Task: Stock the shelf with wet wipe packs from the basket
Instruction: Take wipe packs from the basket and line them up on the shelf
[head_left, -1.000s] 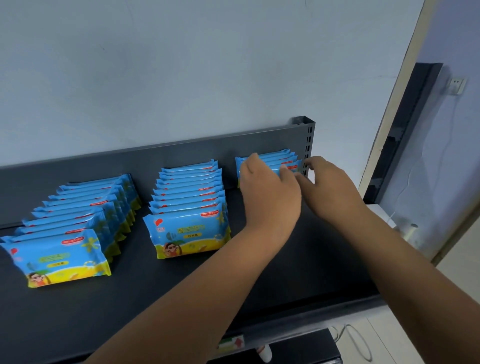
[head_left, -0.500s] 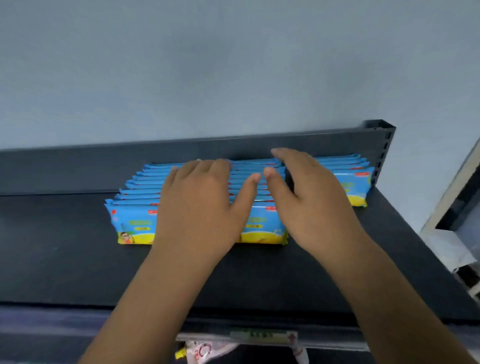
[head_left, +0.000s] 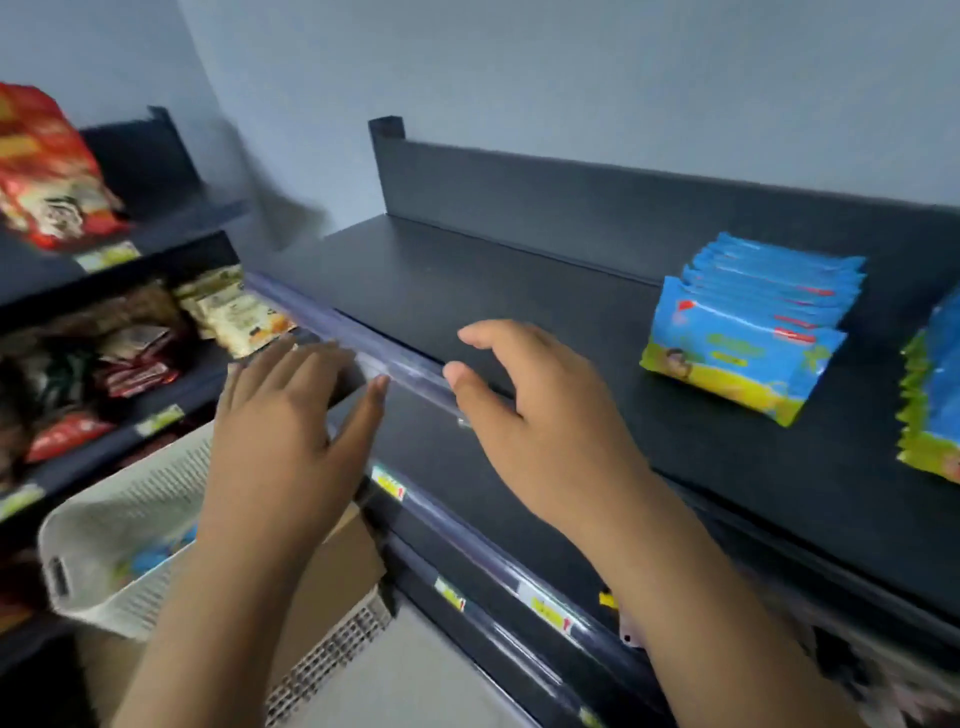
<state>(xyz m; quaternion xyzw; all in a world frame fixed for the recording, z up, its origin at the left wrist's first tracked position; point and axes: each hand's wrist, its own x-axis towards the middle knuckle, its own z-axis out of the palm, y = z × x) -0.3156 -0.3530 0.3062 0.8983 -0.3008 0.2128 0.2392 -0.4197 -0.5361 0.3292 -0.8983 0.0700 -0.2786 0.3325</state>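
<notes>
A row of blue and yellow wet wipe packs (head_left: 748, 327) stands on the dark top shelf (head_left: 467, 291) at the right, with another row (head_left: 935, 405) cut off by the right edge. My left hand (head_left: 285, 431) hovers empty, fingers spread, over the shelf's front left corner. My right hand (head_left: 540, 410) hangs above the shelf's front edge, fingers apart and curved, holding nothing. Below my left arm sits the white basket (head_left: 104, 525), with a blue pack (head_left: 150, 558) showing inside.
A second shelf unit on the left carries red snack bags (head_left: 47, 166) and other packets (head_left: 234, 312). A cardboard box (head_left: 332, 577) stands under the basket. Price labels (head_left: 550, 616) line the lower shelf rails. The left half of the top shelf is bare.
Both hands have come off the wipe packs and pulled back to the left. The view has swung left and down, so the basket and the neighbouring shelf unit now show.
</notes>
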